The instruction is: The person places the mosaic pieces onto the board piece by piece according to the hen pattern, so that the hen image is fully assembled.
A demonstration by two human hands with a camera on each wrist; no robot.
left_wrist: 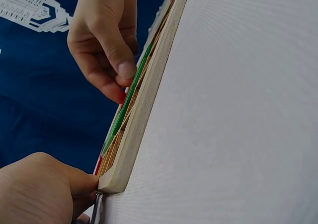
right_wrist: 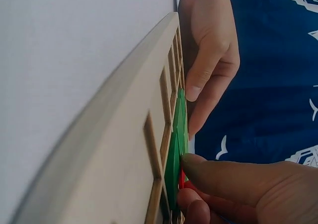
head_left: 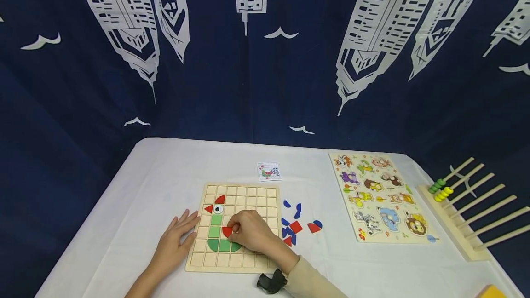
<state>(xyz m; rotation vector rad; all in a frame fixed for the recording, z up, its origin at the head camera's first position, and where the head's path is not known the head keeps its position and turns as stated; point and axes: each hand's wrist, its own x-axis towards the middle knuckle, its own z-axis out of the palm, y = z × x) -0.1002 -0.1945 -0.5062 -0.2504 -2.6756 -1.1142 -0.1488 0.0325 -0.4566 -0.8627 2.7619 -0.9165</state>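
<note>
A wooden grid board (head_left: 252,197) lies on the white table, holding a bird figure of green squares (head_left: 215,225), a red beak and comb, and an eye tile. My right hand (head_left: 233,230) rests on the board's middle and pinches a red quarter-round piece (head_left: 226,231) beside the green column. In the right wrist view the right hand's fingertips (right_wrist: 198,167) meet at the red piece (right_wrist: 182,178) against the green tiles (right_wrist: 176,144). My left hand (head_left: 184,226) lies flat with straight fingers against the board's left edge (left_wrist: 144,100).
Loose blue and red pieces (head_left: 296,224) lie right of the board. A small pattern card (head_left: 268,171) sits behind it. An animal peg puzzle (head_left: 381,197) and a wooden abacus rack (head_left: 463,206) stand at the right. A dark curtain hangs behind.
</note>
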